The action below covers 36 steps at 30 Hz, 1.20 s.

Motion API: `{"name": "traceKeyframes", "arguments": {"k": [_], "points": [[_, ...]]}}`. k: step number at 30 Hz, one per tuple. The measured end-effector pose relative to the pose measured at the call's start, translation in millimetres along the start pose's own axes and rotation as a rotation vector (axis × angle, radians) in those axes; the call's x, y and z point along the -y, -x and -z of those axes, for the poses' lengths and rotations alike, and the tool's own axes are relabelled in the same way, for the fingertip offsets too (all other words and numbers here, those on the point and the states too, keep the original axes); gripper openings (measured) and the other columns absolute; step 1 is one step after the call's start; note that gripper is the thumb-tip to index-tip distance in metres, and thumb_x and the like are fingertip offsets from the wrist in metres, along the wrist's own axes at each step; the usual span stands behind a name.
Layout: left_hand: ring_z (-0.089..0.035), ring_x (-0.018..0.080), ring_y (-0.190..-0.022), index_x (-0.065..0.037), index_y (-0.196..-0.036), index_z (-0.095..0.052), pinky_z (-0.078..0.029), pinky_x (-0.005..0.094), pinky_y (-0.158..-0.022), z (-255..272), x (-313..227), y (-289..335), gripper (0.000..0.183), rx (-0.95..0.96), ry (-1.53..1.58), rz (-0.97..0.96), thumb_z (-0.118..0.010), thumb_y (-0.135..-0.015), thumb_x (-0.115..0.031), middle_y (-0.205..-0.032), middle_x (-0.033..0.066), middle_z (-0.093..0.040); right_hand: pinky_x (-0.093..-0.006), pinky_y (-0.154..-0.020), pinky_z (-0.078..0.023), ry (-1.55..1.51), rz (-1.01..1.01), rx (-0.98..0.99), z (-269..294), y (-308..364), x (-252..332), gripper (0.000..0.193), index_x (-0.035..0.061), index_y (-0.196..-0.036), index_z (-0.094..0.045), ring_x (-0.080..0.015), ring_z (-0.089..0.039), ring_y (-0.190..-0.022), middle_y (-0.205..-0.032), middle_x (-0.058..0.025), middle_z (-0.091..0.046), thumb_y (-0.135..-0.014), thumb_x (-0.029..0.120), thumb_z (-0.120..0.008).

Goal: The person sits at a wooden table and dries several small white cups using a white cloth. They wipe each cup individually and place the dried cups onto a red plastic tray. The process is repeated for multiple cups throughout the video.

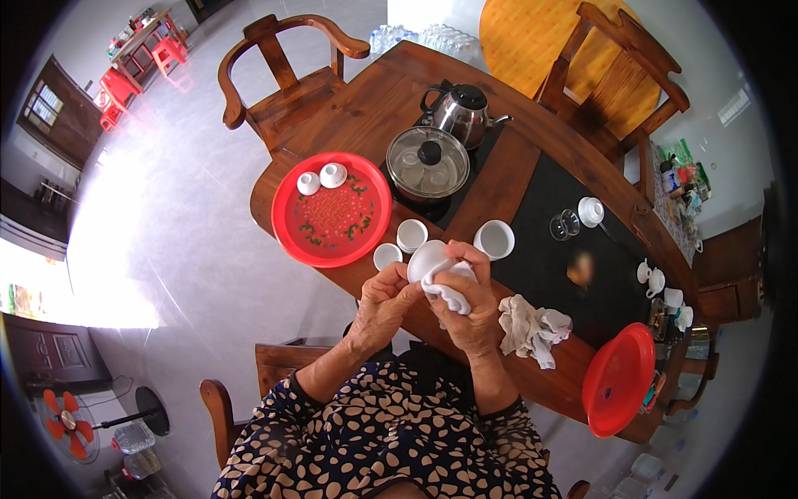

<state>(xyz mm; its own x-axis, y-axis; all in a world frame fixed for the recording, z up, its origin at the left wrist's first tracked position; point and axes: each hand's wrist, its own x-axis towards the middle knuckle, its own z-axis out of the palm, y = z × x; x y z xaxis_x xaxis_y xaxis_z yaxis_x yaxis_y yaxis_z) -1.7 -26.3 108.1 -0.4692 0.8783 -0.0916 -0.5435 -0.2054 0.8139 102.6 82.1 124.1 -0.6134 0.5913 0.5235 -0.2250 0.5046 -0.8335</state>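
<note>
A small white cup (423,259) is held up between my two hands at the table's near edge, its round side facing up. My left hand (382,306) pinches it at the lower left side. Around its right side my right hand (472,309) presses a folded white cloth (450,291), with the fingers bent over it. Just beyond the hands stand a white cup (388,257), a short stack of white cups (411,235) and a larger white cup (495,239). Two small white cups (321,177) sit upside down on a red tray (285,234) to the left.
A glass-lidded pot (427,165) and a steel kettle (462,116) stand at the back. Crumpled cloths (532,326) lie right of my hands, with a red basin (619,378) beyond. Glassware (564,224) and more white cups (656,283) stand further right.
</note>
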Motion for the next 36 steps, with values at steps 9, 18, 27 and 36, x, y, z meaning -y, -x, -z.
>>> {"name": "traceKeyframes", "arguments": {"k": [9,18,27,36], "points": [[-0.054,0.0038,-0.085,-0.001,-0.099,-0.058,-0.045,0.0199,-0.076,2.7,0.8,4.1,0.012,0.002,-0.200,-0.010,-0.060,-0.093,-0.010,-0.090,0.0000,-0.063,-0.0319,-0.087,-0.047,-0.223,-0.338,-0.043,-9.1,-3.1,5.5,0.025,0.0024,-0.100,-0.063,-0.0215,-0.055,-0.106,-0.120,-0.0132,-0.054,-0.076,-0.005,-0.061],[-0.054,0.0032,-0.077,-0.001,-0.101,-0.060,-0.044,0.0190,-0.069,11.8,4.1,3.4,0.016,0.147,-0.242,0.080,-0.064,-0.090,-0.012,-0.085,-0.0023,-0.061,-0.0183,-0.061,-0.045,-0.420,-0.663,-0.029,10.1,-6.4,-3.1,0.014,0.0007,-0.096,-0.065,-0.0052,-0.056,-0.071,-0.082,-0.0001,-0.063,-0.084,0.007,-0.068],[-0.061,0.0091,-0.087,0.000,-0.108,-0.058,-0.053,0.0254,-0.078,25.4,0.5,-9.8,0.026,0.183,-0.457,0.072,-0.069,-0.084,-0.004,-0.096,0.0030,-0.064,-0.0334,-0.079,-0.047,0.261,0.049,0.214,-8.6,-5.7,6.5,0.027,0.0049,-0.095,-0.064,-0.0250,-0.057,-0.095,-0.109,-0.0119,-0.054,-0.070,0.002,-0.072],[-0.057,0.0053,-0.084,-0.002,-0.093,-0.056,-0.048,0.0221,-0.076,18.1,8.2,1.9,0.013,0.088,-0.284,0.058,-0.067,-0.086,-0.005,-0.089,0.0003,-0.062,-0.0209,-0.058,-0.045,-0.202,-0.529,-0.067,-11.8,-6.6,1.1,0.012,0.0027,-0.097,-0.061,-0.0069,-0.055,-0.068,-0.082,-0.0010,-0.060,-0.085,0.006,-0.063]]}}
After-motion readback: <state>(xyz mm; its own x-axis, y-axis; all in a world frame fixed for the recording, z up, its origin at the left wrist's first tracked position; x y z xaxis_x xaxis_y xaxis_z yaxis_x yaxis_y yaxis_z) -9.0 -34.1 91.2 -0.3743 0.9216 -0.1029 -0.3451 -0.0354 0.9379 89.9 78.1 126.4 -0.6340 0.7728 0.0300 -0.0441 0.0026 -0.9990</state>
